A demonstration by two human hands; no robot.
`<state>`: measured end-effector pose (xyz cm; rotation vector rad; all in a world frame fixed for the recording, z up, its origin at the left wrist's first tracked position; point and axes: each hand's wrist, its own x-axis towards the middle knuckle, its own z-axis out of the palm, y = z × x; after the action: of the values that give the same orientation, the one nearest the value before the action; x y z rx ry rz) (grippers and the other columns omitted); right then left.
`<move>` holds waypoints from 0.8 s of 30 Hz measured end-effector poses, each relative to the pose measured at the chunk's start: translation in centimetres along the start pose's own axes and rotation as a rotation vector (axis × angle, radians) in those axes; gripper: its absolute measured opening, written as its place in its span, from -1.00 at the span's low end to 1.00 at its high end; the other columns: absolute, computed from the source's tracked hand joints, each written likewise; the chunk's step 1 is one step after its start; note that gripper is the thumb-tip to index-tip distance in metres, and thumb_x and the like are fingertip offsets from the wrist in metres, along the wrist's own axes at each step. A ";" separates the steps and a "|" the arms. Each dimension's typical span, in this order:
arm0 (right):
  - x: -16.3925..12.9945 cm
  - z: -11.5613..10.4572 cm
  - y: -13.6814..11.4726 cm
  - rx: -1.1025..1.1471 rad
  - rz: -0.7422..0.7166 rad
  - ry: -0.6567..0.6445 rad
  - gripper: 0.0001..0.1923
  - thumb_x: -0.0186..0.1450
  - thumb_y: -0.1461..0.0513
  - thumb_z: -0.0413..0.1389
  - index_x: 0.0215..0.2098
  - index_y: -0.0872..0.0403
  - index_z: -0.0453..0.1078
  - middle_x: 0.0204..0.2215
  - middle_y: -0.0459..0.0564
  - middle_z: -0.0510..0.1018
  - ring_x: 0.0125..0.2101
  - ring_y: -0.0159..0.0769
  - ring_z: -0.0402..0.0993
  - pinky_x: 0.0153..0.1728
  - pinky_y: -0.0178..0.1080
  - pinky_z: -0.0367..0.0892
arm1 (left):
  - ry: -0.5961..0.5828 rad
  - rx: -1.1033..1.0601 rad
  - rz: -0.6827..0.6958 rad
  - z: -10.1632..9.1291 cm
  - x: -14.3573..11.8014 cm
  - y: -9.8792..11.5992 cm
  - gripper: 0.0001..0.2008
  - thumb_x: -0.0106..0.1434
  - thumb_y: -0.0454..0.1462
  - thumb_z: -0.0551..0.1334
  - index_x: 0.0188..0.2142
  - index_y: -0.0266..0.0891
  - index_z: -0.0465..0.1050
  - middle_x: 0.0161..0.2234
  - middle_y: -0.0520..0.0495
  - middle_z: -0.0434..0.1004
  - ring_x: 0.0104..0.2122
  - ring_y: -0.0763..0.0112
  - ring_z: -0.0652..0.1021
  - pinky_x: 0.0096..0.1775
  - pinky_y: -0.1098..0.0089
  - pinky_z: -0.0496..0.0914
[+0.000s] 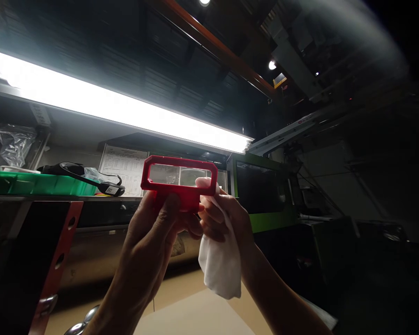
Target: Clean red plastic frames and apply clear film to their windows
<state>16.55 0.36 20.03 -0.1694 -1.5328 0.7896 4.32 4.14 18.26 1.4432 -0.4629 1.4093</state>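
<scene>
A red plastic frame (180, 161), with a long rectangular opening and a solid lower part, is held up in front of me beneath the lamp. My left hand (157, 228) grips its lower part, thumb pressed on the near face. At the frame's right end is my right hand (226, 214), which holds a white cloth (220, 267) that hangs down below the fingers. Some right fingers show through the opening and touch or nearly touch the frame's lower right corner. The left fingers behind the frame are partly hidden.
A bright tube lamp (125, 102) crosses overhead. On the shelf stand a green bin (14, 182), a black strapped device (111, 188) and a printed sheet (124, 167). A green-framed machine (265, 186) is at right, a red perforated upright (61, 251) at left. Below lies a pale board (195, 316).
</scene>
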 end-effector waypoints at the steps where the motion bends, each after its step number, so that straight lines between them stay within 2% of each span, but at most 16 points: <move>1: 0.0 0.0 0.0 -0.010 0.000 -0.005 -0.88 0.19 0.26 0.04 -0.32 0.09 0.39 -0.73 -0.30 0.11 -0.76 -0.59 -0.18 -0.82 -0.48 -0.18 | -0.008 0.007 0.000 0.0 0.0 0.0 -0.94 0.27 -0.26 0.20 -0.28 -0.17 0.43 -0.45 0.07 0.55 -0.38 0.45 0.56 -0.44 0.56 0.45; 4: -0.1 0.0 -0.2 -0.072 -0.036 0.046 -0.87 0.19 0.23 0.06 -0.32 0.08 0.40 -0.72 -0.30 0.09 -0.75 -0.58 -0.19 -0.82 -0.47 -0.18 | -0.029 0.018 0.015 -0.2 -0.1 -0.1 -0.91 0.29 -0.25 0.17 -0.24 -0.18 0.42 -0.38 0.02 0.58 -0.40 0.43 0.56 -0.44 0.48 0.47; 6: -0.5 -0.1 -0.3 -0.220 -0.135 0.168 -0.88 0.22 0.21 0.06 -0.35 0.07 0.41 -0.70 -0.29 0.10 -0.74 -0.57 -0.17 -0.81 -0.46 -0.16 | -0.040 0.025 0.035 -0.3 -0.1 -0.2 -0.89 0.29 -0.24 0.17 -0.22 -0.19 0.40 -0.36 0.00 0.59 -0.43 0.41 0.56 -0.44 0.43 0.47; 8: -1.0 -0.2 -0.5 -0.511 -0.345 0.316 -0.84 0.26 0.23 0.03 -0.29 0.03 0.45 -0.70 -0.27 0.11 -0.73 -0.54 -0.10 -0.77 -0.43 -0.08 | -0.020 0.051 0.033 -0.4 -0.1 -0.2 -0.88 0.28 -0.22 0.18 -0.22 -0.20 0.39 -0.37 -0.01 0.59 -0.43 0.39 0.56 -0.44 0.40 0.46; 10: -1.6 -0.3 -0.8 -0.920 -0.653 0.364 -0.73 0.27 0.30 0.00 -0.15 -0.04 0.47 -0.66 -0.23 0.18 -0.69 -0.50 0.01 -0.70 -0.39 0.03 | 0.020 0.090 0.015 -0.3 -0.1 -0.1 -0.85 0.26 -0.20 0.21 -0.21 -0.20 0.39 -0.37 -0.02 0.60 -0.41 0.37 0.57 -0.43 0.39 0.45; 12: -2.2 -0.4 -1.2 -1.337 -0.915 0.265 -0.57 0.26 0.39 -0.01 0.00 -0.12 0.42 -0.61 -0.20 0.25 -0.64 -0.47 0.08 -0.62 -0.35 0.12 | 0.049 0.117 0.006 -0.2 -0.1 0.0 -0.84 0.25 -0.19 0.22 -0.21 -0.20 0.39 -0.34 -0.03 0.60 -0.39 0.36 0.57 -0.41 0.37 0.45; 13: -2.4 -0.5 -1.4 -1.503 -0.996 0.190 -0.51 0.25 0.42 -0.01 0.06 -0.14 0.38 -0.58 -0.19 0.27 -0.63 -0.47 0.09 -0.59 -0.35 0.13 | 0.051 0.124 0.006 -0.1 -0.1 0.0 -0.84 0.24 -0.19 0.22 -0.22 -0.20 0.39 -0.34 -0.03 0.60 -0.38 0.36 0.57 -0.40 0.37 0.44; 14: -2.5 -0.4 -1.5 -1.629 -1.032 0.125 -0.48 0.25 0.43 -0.01 0.10 -0.15 0.33 -0.57 -0.19 0.27 -0.63 -0.48 0.09 -0.58 -0.35 0.12 | 0.049 0.130 0.007 -0.1 -0.1 0.1 -0.84 0.24 -0.19 0.22 -0.22 -0.19 0.40 -0.34 -0.02 0.60 -0.37 0.36 0.57 -0.40 0.37 0.44; 16: -2.7 -0.2 -1.7 -1.778 -1.016 0.078 -0.49 0.28 0.40 0.01 0.14 -0.12 0.27 -0.56 -0.19 0.27 -0.62 -0.50 0.11 -0.58 -0.36 0.10 | 0.041 0.147 0.007 -0.1 -0.1 0.1 -0.85 0.25 -0.18 0.22 -0.23 -0.18 0.40 -0.37 0.00 0.60 -0.36 0.37 0.57 -0.40 0.39 0.43; 19: -2.5 0.3 -1.9 -1.907 -0.985 0.102 -0.62 0.34 0.33 0.00 0.10 -0.06 0.30 -0.58 -0.19 0.27 -0.62 -0.51 0.12 -0.59 -0.38 0.06 | 0.037 0.177 0.006 -0.1 -0.2 -0.1 -0.84 0.24 -0.16 0.23 -0.24 -0.17 0.39 -0.39 0.03 0.59 -0.35 0.40 0.56 -0.38 0.42 0.43; 24: -2.1 1.1 -1.9 -2.088 -1.084 0.158 -0.76 0.33 0.33 0.05 -0.08 -0.02 0.45 -0.64 -0.22 0.20 -0.64 -0.53 0.06 -0.61 -0.38 0.00 | 0.003 0.196 0.053 -0.4 -0.2 -0.3 -0.84 0.26 -0.16 0.21 -0.23 -0.18 0.38 -0.35 0.03 0.58 -0.34 0.44 0.55 -0.36 0.42 0.42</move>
<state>16.54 -2.63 19.48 -0.7516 -1.3643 -1.7882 4.34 4.50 17.92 1.5947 -0.3719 1.5331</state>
